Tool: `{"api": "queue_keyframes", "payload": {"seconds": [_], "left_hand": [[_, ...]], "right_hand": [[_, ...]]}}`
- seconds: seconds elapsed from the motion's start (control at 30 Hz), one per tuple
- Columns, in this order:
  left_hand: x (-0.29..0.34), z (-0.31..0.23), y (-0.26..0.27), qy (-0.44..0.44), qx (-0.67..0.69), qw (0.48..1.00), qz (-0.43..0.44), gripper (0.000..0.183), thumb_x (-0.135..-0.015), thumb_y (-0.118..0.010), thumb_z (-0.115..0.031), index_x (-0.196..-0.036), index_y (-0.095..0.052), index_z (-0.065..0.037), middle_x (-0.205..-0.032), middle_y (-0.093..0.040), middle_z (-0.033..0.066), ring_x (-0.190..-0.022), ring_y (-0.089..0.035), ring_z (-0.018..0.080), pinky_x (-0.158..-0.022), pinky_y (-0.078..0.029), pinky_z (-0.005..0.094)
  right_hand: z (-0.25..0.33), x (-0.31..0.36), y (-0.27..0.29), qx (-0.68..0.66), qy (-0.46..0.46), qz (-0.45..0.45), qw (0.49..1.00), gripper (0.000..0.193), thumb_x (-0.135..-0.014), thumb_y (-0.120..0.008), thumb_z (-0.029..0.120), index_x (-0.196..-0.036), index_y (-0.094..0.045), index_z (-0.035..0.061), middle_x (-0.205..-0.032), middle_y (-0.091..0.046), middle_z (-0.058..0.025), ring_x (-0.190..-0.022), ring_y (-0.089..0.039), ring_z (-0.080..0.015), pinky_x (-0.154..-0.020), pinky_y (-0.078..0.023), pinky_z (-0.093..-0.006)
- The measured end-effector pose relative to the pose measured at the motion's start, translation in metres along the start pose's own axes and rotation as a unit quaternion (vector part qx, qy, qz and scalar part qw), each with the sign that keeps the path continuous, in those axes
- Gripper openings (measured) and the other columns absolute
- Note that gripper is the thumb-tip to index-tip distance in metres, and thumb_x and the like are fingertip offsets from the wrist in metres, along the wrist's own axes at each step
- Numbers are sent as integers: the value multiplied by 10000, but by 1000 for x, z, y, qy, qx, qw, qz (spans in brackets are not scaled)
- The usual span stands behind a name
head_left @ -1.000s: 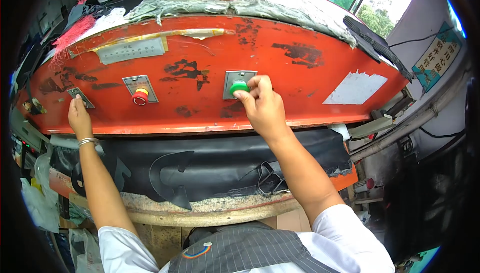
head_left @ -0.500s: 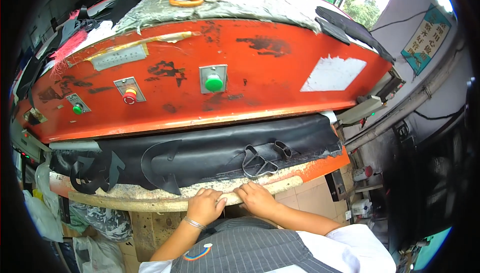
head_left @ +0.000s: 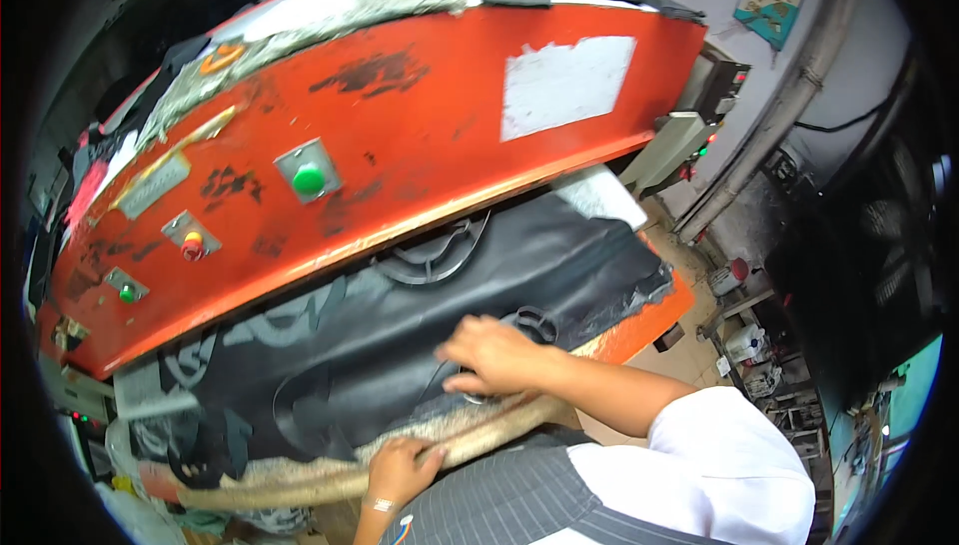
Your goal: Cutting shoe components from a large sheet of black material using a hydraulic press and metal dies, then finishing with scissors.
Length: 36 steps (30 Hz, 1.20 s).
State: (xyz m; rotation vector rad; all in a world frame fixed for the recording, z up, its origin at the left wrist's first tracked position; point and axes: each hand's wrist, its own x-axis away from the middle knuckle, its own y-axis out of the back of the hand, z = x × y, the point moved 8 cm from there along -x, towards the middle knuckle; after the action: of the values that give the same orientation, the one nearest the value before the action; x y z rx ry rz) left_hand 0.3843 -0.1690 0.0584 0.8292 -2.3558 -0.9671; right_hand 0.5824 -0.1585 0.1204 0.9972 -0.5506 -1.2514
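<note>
My left hand (head_left: 402,470) rests at the pale front rail (head_left: 330,487) of the orange press bed, its fingers curled over the edge. Above a black leather-like sheet (head_left: 390,345), my right hand (head_left: 489,353) reaches with fingers stretched out and thumb apart. It covers most of a metal cutting die, and whether it touches the die I cannot tell. Just beyond that hand a small round die (head_left: 535,322) lies on the sheet. Farther back, partly under the press head, is a large curved die (head_left: 432,270).
The red press head (head_left: 420,115) spans the far side, with a green button (head_left: 309,180) and a red knob (head_left: 192,245). Cut black scraps (head_left: 215,440) lie at the bed's left. A shelf with containers (head_left: 744,343) stands at right.
My right hand has left the rail and moved over the die. More of the black sheet shows, with the large curved die now in sight. The view has turned right.
</note>
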Motion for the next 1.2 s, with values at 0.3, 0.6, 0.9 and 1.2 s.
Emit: {"api": "queue_keyframes", "payload": {"seconds": [0.3,0.6,0.9,1.2], "left_hand": [[-59,-10,-18,95,528,842,-56,338,-989,-517,-195,-1246,-538,24,-1098,-644,140,-917,-649,196,-785,-536,312],[-109,8,-14,125,625,749,-183,551,-1013,-425,-455,-1350,-457,-20,-1278,-546,115,-1119,-538,199,-921,-444,345],[-54,-63,43,-67,754,631,-169,590,-1008,-341,-547,-1187,-557,-29,-948,-647,65,-801,-601,172,-725,-508,299],[5,-59,53,-34,620,783,-36,584,-921,-581,-478,-1183,-474,33,-943,-625,142,-772,-633,185,-682,-533,287]], "right_hand": [[-101,-56,-11,180,5,9,984,778,-705,-720,561,-1381,-518,230,-1486,-313,-283,-1380,-283,-446,-1149,-186,-546],[-84,-62,7,101,49,-36,993,666,-542,-790,437,-1098,-670,89,-1308,-438,-308,-1166,-426,-446,-1039,-319,-508],[58,-4,36,-33,80,-74,993,670,-751,-706,493,-1268,-549,98,-1334,-382,-334,-1160,-429,-471,-960,-385,-513],[127,1,76,146,220,-218,939,451,-707,-678,274,-1119,-634,97,-1341,-514,-157,-1244,-477,-336,-1086,-343,-498]]}}
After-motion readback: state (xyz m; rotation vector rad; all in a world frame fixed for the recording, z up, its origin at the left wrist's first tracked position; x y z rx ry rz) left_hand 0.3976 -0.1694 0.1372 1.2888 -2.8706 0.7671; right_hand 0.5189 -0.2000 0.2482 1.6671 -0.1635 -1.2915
